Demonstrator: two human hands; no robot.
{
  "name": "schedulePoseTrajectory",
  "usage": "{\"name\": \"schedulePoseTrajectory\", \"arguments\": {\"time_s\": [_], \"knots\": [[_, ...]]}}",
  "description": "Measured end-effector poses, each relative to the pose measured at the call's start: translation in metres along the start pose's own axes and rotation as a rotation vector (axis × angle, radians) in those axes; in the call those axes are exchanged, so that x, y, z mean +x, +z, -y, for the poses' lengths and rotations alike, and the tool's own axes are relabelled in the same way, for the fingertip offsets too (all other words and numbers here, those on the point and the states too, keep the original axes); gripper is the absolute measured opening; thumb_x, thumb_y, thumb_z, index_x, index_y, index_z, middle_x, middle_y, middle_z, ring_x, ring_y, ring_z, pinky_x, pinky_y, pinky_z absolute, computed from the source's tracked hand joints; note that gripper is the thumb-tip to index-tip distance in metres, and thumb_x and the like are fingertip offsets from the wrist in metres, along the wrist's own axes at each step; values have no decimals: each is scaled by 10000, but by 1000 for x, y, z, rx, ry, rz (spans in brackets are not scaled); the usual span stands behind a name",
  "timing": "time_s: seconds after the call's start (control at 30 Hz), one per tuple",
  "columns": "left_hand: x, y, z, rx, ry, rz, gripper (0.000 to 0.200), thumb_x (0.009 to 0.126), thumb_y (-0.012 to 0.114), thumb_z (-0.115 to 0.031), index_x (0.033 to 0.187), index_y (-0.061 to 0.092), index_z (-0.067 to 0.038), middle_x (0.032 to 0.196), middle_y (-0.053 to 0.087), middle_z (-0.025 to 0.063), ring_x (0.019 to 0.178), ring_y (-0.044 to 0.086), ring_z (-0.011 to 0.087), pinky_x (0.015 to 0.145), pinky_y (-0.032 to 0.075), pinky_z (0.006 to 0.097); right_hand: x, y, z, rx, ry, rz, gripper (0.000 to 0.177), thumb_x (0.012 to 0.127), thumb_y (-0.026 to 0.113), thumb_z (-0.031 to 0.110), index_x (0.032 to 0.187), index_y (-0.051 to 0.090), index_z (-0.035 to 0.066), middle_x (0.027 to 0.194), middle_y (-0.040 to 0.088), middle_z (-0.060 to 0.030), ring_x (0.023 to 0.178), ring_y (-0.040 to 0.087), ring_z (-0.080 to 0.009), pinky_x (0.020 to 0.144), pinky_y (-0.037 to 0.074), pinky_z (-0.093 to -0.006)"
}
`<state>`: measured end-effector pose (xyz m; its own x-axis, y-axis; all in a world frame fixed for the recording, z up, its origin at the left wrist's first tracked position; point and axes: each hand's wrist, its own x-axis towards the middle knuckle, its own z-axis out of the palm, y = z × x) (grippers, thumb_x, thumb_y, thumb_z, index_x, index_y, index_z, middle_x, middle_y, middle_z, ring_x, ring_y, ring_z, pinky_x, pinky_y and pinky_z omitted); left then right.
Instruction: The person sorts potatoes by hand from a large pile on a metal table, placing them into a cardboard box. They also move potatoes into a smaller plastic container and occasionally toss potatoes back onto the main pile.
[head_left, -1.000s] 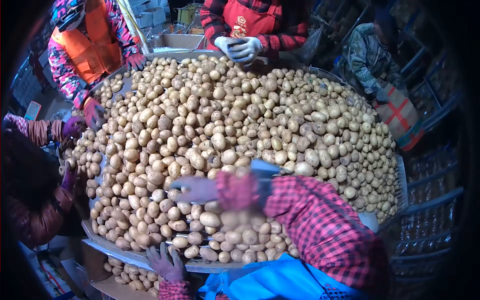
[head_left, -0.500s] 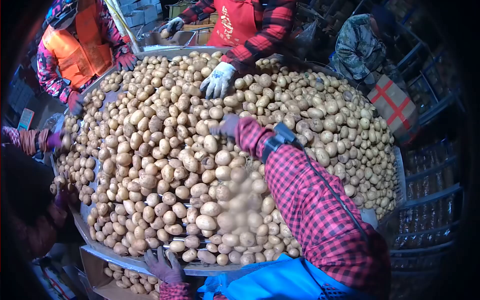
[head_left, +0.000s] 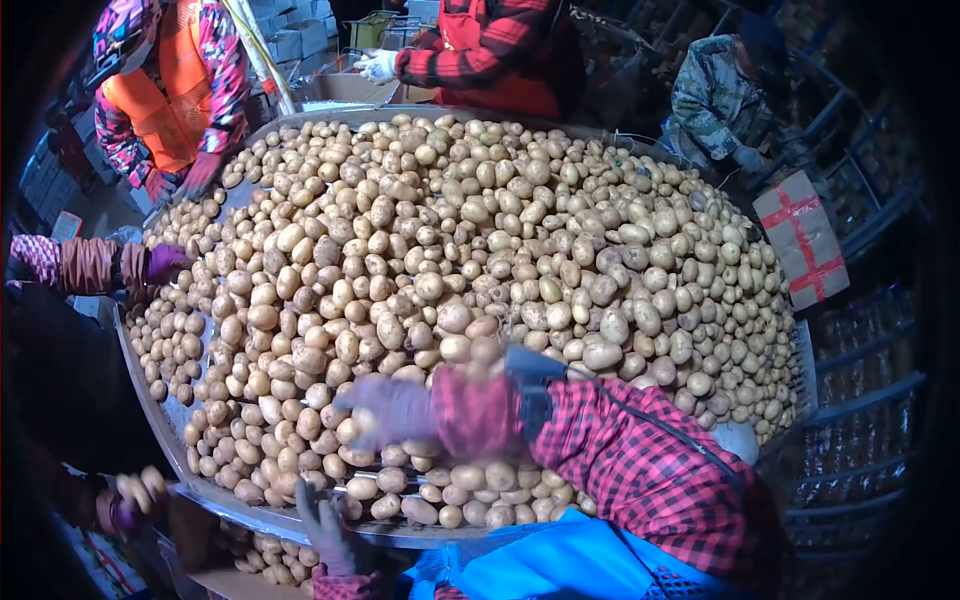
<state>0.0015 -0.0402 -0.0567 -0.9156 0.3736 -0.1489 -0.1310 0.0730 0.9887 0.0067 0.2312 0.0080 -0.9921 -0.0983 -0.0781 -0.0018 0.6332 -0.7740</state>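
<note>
A broad heap of potatoes [head_left: 400, 230] covers the metal-rimmed table [head_left: 455, 535] in front of me. My right hand [head_left: 390, 410], in a purple-grey glove, is over the potatoes near the front of the heap. Motion blur hides whether its fingers hold anything. At the table's front rim, my left hand [head_left: 330, 530] wears a similar glove. Its fingers point up and stand apart, with nothing seen in them. Below that hand, more potatoes [head_left: 275, 560] lie in a cardboard box [head_left: 235, 583], partly hidden by the table edge.
Several people stand around the table. At the left, a purple-gloved hand [head_left: 168, 263] reaches over the potatoes, and another hand holds potatoes [head_left: 142, 488] near the box. A carton with red tape [head_left: 800, 235] stands at the right beside metal racks [head_left: 865, 400].
My right hand has swept from the middle of the heap toward me and left. My left hand's fingers have lifted slightly. Across the table, the white-gloved hand has withdrawn from the potatoes.
</note>
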Motion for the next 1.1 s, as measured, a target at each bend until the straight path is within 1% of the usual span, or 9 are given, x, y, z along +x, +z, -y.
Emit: {"name": "schedulePoseTrajectory", "arguments": {"time_s": [0.13,0.23,0.37,0.4,0.47,0.63,1.0,1.07,1.1], "knots": [[-6,1,-15,-557,-180,330,565,930,560,-288,1422,358,-97,1353,440,166,1132,529,277,868,515,395,-25,21,52,592,57,363,641,822,696,317,1363,443,83,1321,485,-159,1101,556,-246,955,457,-367],[-2,8,-24,-379,-387,323,556,932,560,-231,1391,370,20,1202,560,168,1038,577,205,884,497,329,-34,13,16,229,-98,5,539,775,684,270,1258,544,76,1127,589,-201,1060,578,-325,934,464,-396],[-1,-2,27,-192,-180,86,476,891,617,-194,1298,490,18,1103,601,130,968,585,191,873,485,312,-22,-115,-11,-233,540,38,385,870,532,174,1221,575,22,1199,563,-198,1093,582,-303,941,469,-385],[2,-1,31,-2,-90,69,466,873,637,-178,1280,513,11,1084,606,126,946,590,190,859,486,310,-17,-120,-89,-600,394,-66,411,854,532,204,1222,565,26,1125,605,-208,1040,602,-342,928,473,-400],[6,5,31,365,152,99,421,844,663,-148,1218,569,21,1079,614,134,958,593,219,867,476,347,-14,-149,-156,-481,643,-326,440,845,547,259,1232,553,50,1178,593,-204,1081,584,-343,941,465,-409],[10,6,33,353,206,64,429,846,663,-146,1232,566,15,1047,617,140,946,598,225,852,479,345,3,-171,-192,-554,883,-129,464,828,587,279,1237,552,63,1188,598,-189,1096,584,-331,945,462,-405],[8,6,38,368,228,53,434,837,676,-136,1230,568,13,1033,619,141,925,609,231,821,497,346,-18,-163,-167,-574,801,120,470,849,575,241,1289,536,80,1199,607,-173,1098,592,-313,952,462,-385],[9,6,36,344,192,72,436,835,680,-136,1228,568,15,1034,618,144,929,611,230,818,499,345,-42,-144,-195,-566,569,161,595,705,723,380,1175,573,46,1119,632,-185,1049,600,-347,892,476,-438],[9,8,32,327,232,68,432,840,676,-139,1227,566,18,1044,623,133,927,611,222,822,503,336,-58,-138,-143,-515,576,-83,560,719,739,371,1142,589,36,954,662,-158,864,645,-301,778,516,-405]]}}
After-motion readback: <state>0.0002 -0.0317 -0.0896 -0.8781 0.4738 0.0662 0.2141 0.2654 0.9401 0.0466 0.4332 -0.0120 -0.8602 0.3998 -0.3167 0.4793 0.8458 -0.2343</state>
